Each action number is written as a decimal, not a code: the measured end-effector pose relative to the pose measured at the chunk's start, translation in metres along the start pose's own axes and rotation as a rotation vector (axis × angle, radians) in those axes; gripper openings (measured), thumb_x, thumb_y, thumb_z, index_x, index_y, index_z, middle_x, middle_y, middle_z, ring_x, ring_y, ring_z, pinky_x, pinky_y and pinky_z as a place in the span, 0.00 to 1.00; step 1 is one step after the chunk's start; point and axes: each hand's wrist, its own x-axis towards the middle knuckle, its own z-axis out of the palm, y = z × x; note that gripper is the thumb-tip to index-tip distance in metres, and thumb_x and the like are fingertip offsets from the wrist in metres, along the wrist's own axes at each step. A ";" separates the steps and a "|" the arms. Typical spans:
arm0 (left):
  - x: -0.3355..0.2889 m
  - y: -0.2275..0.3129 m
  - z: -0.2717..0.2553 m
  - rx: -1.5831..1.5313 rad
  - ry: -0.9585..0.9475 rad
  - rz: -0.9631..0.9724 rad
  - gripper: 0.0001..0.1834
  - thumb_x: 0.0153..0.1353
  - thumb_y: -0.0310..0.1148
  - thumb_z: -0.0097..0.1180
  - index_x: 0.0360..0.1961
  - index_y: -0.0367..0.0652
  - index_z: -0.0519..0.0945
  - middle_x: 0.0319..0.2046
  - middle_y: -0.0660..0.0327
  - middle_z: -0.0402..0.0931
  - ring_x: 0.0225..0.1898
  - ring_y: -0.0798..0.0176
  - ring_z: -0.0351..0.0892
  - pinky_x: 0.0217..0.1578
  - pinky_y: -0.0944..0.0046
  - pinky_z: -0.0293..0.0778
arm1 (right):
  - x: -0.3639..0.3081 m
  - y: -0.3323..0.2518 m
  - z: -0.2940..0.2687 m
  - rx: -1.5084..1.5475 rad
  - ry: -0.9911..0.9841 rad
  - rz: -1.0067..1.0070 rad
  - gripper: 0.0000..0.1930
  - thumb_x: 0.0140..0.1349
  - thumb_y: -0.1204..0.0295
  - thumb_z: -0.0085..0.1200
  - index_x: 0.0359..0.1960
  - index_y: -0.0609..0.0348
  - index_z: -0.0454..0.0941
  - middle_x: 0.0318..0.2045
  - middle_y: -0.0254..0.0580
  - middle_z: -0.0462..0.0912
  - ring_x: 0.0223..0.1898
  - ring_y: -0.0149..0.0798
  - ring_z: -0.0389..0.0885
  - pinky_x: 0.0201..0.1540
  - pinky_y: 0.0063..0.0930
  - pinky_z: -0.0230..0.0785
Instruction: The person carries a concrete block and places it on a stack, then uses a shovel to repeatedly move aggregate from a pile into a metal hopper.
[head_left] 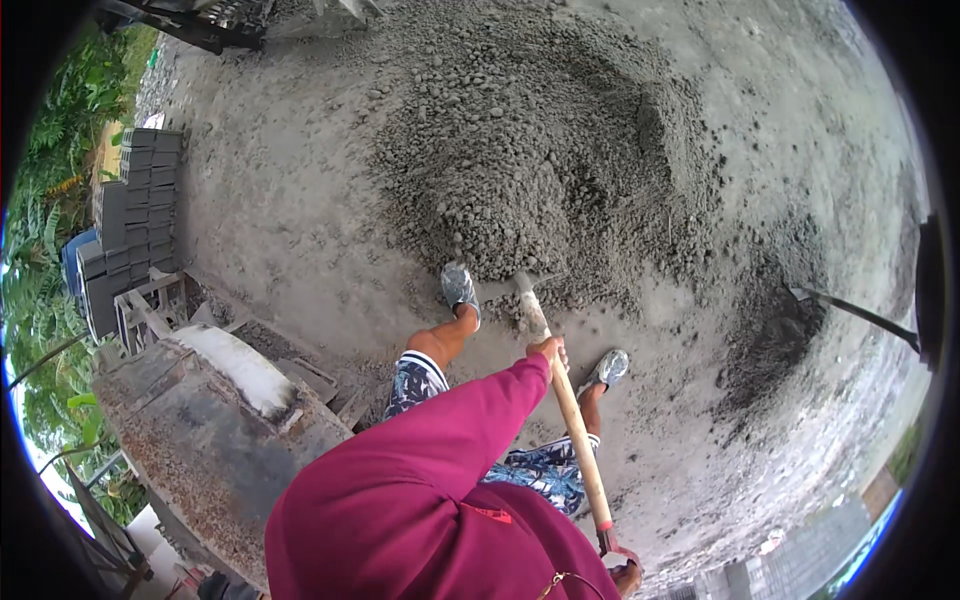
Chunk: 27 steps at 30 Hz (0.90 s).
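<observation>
My left hand (pixel 548 350), at the end of a magenta sleeve, grips the pale wooden shaft of a shovel (pixel 575 430) about a third of the way up from the blade. My right hand (pixel 627 575) holds the shovel's red grip at the bottom edge and is partly cut off. The shovel's blade (pixel 526 295) pushes into the near edge of a big grey pile of wet gravel mix (pixel 530 150). My feet in grey shoes (pixel 459 288) stand on either side of the shaft at the pile's foot.
A rusty mixer drum (pixel 210 420) stands at the lower left. Stacked grey blocks (pixel 140 210) sit at the left by green plants. A second shovel (pixel 812 298) digs into a darker heap at the right, held by another person at the rim (pixel 930 290).
</observation>
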 end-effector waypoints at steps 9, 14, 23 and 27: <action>-0.171 0.122 -0.039 -0.139 -0.079 0.051 0.06 0.48 0.30 0.54 0.22 0.42 0.70 0.15 0.61 0.67 0.12 0.61 0.68 0.14 0.58 0.68 | -0.195 -0.109 0.053 0.076 -0.313 -0.098 0.09 0.57 0.65 0.50 0.25 0.56 0.74 0.13 0.30 0.71 0.12 0.26 0.65 0.13 0.20 0.60; -0.222 0.235 -0.070 -0.214 -0.177 0.228 0.08 0.52 0.31 0.53 0.21 0.42 0.68 0.13 0.60 0.67 0.10 0.61 0.67 0.12 0.58 0.67 | -0.266 -0.149 0.145 0.093 -0.519 -0.176 0.09 0.57 0.64 0.50 0.25 0.56 0.74 0.14 0.29 0.70 0.12 0.25 0.65 0.13 0.20 0.59; -0.229 0.426 -0.102 -0.249 -0.144 0.253 0.10 0.53 0.33 0.52 0.19 0.44 0.67 0.11 0.61 0.64 0.10 0.61 0.66 0.12 0.59 0.67 | -0.380 -0.196 0.289 0.114 -0.723 -0.201 0.10 0.57 0.64 0.50 0.25 0.55 0.73 0.14 0.28 0.70 0.12 0.25 0.64 0.13 0.19 0.59; -0.214 0.498 -0.120 -0.239 -0.106 0.326 0.06 0.54 0.33 0.51 0.24 0.45 0.69 0.15 0.60 0.67 0.13 0.59 0.68 0.15 0.55 0.68 | -0.433 -0.212 0.352 0.130 -0.721 -0.151 0.10 0.58 0.63 0.49 0.25 0.55 0.73 0.14 0.27 0.69 0.12 0.24 0.63 0.13 0.19 0.58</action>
